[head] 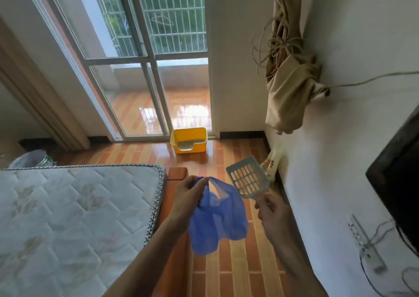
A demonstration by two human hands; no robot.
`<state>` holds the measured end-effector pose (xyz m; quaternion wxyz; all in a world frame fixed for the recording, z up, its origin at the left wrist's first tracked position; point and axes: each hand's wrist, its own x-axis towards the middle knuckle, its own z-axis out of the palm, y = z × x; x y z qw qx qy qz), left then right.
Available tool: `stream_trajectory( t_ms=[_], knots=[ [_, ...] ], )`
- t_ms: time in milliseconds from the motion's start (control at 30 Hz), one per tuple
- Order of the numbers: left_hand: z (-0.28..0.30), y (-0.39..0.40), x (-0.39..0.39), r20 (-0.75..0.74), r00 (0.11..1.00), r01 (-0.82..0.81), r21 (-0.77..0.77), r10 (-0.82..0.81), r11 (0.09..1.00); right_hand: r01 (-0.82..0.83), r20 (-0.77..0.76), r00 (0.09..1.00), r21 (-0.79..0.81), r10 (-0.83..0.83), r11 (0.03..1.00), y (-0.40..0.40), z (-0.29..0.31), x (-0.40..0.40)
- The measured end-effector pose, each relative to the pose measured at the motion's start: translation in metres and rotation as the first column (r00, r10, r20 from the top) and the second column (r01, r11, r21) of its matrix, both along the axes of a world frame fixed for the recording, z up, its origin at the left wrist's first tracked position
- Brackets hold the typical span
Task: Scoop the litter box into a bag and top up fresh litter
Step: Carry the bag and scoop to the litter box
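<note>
Hanging limp & crumpled mid-air over the tiled floor (238, 262), thin blue plastic bag (217, 219) is pinched by its handles in left hand (189, 196) grip, right hand (271, 211) grasping slotted green litter scoop (248, 179) w/ yellow litter box (188, 140) well ahead by glass door (145, 74).

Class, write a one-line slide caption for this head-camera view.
Left hand holding a blue plastic bag, right hand gripping a slotted scoop, yellow litter box ahead by the glass door.

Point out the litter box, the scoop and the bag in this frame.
litter box (196, 147), head view, on its yellow front wall.
scoop (247, 179), head view, on its slotted blade.
bag (217, 219), head view, on its blue body below the handles.
</note>
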<state>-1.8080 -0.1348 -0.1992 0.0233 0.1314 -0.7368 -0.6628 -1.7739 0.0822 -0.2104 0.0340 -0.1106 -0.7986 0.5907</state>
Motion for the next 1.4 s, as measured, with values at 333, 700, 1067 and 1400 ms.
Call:
stream_trajectory(
  t_ms=[333,700,1067,1400],
  knots=[
    [-0.007,-0.036,-0.172,0.018,1.0,-0.015,0.068,0.014,0.998,-0.002,0.051,0.999,0.028,0.0,1.0,-0.04,-0.008,-0.17],
    [-0.017,-0.086,-0.349,0.051,0.998,0.029,0.203,-0.04,0.979,0.074,0.101,0.993,-0.054,-0.068,0.996,-0.103,-0.03,-0.366],
    [-0.048,-0.138,-0.49,0.121,0.988,-0.12,0.251,0.092,0.961,-0.037,0.077,0.996,-0.052,0.041,0.998,-0.152,-0.026,-0.515],
    [-0.076,-0.169,-0.615,0.194,0.951,-0.262,0.099,0.24,0.96,-0.193,0.133,0.97,-0.075,0.202,0.978,-0.17,-0.052,-0.676]
  ],
)
